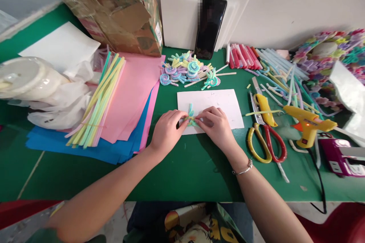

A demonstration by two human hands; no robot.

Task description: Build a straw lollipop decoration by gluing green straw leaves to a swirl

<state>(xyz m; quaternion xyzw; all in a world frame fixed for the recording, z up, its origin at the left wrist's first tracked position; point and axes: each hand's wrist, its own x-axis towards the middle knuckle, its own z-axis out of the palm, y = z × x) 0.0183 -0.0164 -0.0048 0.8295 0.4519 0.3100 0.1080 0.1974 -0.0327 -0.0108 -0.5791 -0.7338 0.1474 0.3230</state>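
Observation:
A small green and yellow pipe-cleaner piece (191, 114) is pinched between my two hands, over a white sheet (225, 102) on the green table. My left hand (169, 129) grips its left side with thumb and forefinger. On the right side, my right hand (215, 127) holds it between thumb and fingertips. One blue-green stem points up from the piece, away from me. Just behind the sheet lies a pile of pastel pipe-cleaner shapes (189, 69), some coiled into spirals.
Scissors (268, 144), a yellow cutter (265, 110) and a glue gun (309, 123) with a lit orange light lie right. Bundled pipe cleaners (98, 102) rest on coloured sheets (128, 102) at left. A phone (210, 26) leans behind, beside a cardboard box (122, 15).

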